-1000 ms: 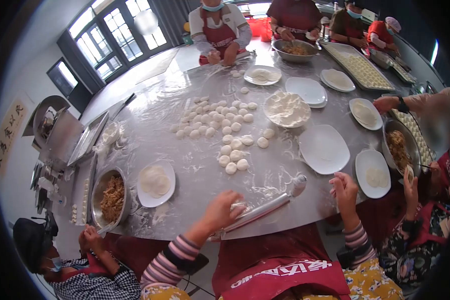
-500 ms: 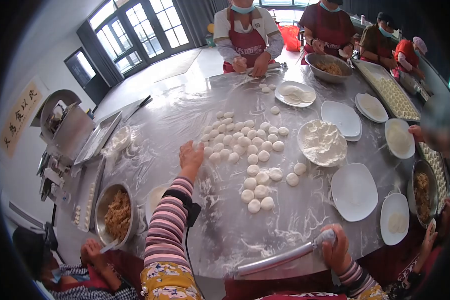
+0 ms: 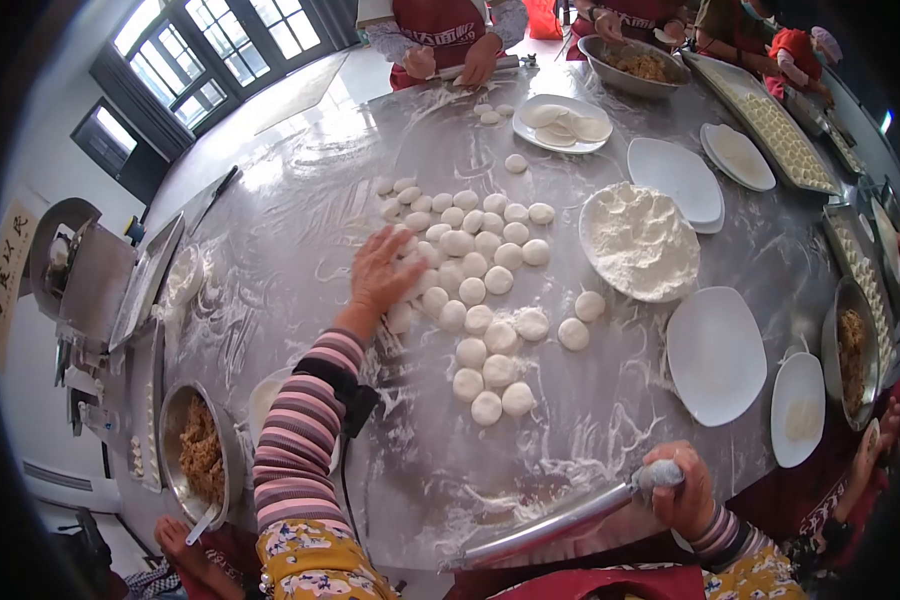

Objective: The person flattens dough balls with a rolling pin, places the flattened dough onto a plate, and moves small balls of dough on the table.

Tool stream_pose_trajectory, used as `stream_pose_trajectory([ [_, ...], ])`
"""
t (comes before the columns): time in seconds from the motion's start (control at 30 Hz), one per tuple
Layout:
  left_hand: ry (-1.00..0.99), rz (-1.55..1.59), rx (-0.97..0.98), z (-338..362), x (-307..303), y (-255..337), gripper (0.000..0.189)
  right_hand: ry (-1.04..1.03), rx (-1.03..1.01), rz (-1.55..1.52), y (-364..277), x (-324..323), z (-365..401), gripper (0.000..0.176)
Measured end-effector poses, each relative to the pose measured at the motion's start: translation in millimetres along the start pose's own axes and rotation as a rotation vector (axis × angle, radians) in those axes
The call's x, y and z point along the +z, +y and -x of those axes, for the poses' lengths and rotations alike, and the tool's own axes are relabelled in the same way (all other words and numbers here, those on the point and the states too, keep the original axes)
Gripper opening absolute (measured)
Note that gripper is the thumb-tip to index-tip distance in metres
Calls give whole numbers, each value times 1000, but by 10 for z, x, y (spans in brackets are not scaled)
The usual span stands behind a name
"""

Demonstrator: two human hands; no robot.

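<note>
Left hand (image 3: 380, 270) has reached further across since 0.5 s ago; now open, flat at left edge of small round white dough pieces (image 3: 470, 270), mid-worktop; right hand (image 3: 685, 495) stays closed on long metal rolling pin (image 3: 560, 520) along near edge; bare floured steel worktop (image 3: 300, 230) betw. them; 1 white flour heap (image 3: 638, 240); 3 round metal filling bowls (image 3: 167, 450).

I see left hand (image 3: 382, 270) left of flour bowl (image 3: 638, 242), spread flat, palm down on edge of dough balls (image 3: 470, 265) cluster. Right hand (image 3: 682, 495) below flour bowl at near table (image 3: 300, 220) rim, fist wrapped round end of rolling pin (image 3: 560, 525) (pin runs leftward along rim). Empty white plate (image 3: 715, 355) just below-right of flour bowl. Metal filling bowl (image 3: 198, 450) far lower-left of it.
</note>
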State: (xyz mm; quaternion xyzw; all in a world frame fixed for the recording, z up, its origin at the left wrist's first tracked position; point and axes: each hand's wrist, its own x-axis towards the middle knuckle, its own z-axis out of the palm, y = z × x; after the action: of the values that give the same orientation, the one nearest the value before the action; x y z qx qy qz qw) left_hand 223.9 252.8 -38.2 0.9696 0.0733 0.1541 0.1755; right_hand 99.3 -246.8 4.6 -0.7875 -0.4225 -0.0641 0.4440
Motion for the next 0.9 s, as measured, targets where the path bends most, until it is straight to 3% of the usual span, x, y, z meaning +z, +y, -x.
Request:
stream_pose_trajectory([
  [0.27, -34, 14, 31, 832, 156, 1026, 63, 152, 19, 33, -40, 99, 149, 42],
  [0.37, -83, 197, 38, 1126, 158, 1283, 60, 230, -15, 78, -42, 155, 165, 45],
  [0.47, 0, 395, -57, 1425, -160, 1448, 57, 275, -39, 74, -85, 147, 156, 44],
  [0.53, 77, 259, -33, 1694, -491, 1581, 53, 283, -41, 71, -122, 121, 183, 44],
  [0.6, -340, 153, -465, 1909, -844, 1800, 52, 327, -76, 92, -177, 108, 228, 44],
  [0.73, -205, 45, -428, 2303, -411, 1764, 54, 344, -44, 53, -202, 124, 354, 44],
  [0.8, -35, -36, -146, 2428, -71, 1829, 57, 341, -25, 35, -189, 131, 397, 45],
  [0.83, -121, 156, -141, 2474, -53, 1910, 59, 343, -24, 41, -190, 129, 407, 45],
  [0.9, -73, 189, -117, 2502, -118, 2030, 56, 358, -41, 36, -205, 130, 418, 45],
])
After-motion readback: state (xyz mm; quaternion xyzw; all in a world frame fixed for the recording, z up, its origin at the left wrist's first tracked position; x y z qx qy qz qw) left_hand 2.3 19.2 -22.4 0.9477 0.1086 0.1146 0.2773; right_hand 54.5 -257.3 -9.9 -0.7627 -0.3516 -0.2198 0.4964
